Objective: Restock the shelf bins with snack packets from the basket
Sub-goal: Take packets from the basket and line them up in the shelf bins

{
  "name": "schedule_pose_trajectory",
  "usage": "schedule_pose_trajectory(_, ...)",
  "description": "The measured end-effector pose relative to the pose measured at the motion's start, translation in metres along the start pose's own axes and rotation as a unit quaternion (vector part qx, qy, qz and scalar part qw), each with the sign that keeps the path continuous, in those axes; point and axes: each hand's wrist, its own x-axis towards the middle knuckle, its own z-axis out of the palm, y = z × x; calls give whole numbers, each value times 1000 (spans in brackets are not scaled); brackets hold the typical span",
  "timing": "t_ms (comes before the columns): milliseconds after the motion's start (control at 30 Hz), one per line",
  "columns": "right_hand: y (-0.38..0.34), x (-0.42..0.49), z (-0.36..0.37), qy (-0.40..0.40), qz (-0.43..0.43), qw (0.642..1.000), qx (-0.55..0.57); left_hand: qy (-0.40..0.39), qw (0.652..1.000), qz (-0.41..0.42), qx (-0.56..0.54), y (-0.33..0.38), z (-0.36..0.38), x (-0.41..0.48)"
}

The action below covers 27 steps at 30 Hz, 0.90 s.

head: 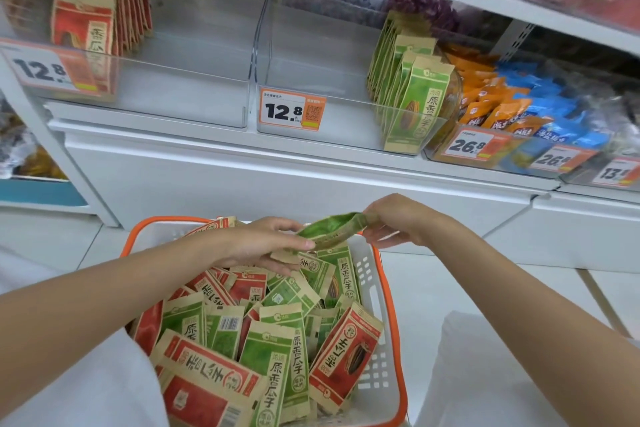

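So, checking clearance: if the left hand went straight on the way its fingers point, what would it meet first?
Past the green packet it holds, the left hand would probably meet the right hand, pinching the other end.

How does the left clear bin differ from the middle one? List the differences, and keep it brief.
The left bin holds red packets; the middle bin holds green packets. The left bin's packets stand against its left side, the middle bin's against its right side. Shared: both are clear, largely unfilled, and tagged 12.8.
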Motion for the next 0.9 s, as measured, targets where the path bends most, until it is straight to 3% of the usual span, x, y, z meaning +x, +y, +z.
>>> schedule_pose_trajectory(167, 8, 7, -3, -81, -17, 995, 48, 109, 991, 21, 70, -4, -7, 5)
schedule_pose_trajectory(300, 9, 9, -6, -123, -39, 990, 65, 148, 987, 38, 57, -4, -15, 10)
schedule_pose_trajectory(433, 3, 7, -11, -65, -72, 993, 72, 164, 982, 78, 45, 0, -19, 13)
schedule_pose_trajectory(567, -3, 5, -7, -12, -159, 987, 4, 199, 966, 131, 98, 20, -22, 12)
schedule_pose_trajectory(767, -16, -5, -11, 12, -295, 955, -14, 251, 925, 248, 141, 85, -4, 21)
schedule_pose_trajectory(900, -31, -14, -54, 78, -372, 920, -99, 269, 902, 317, 119, 139, 14, 40)
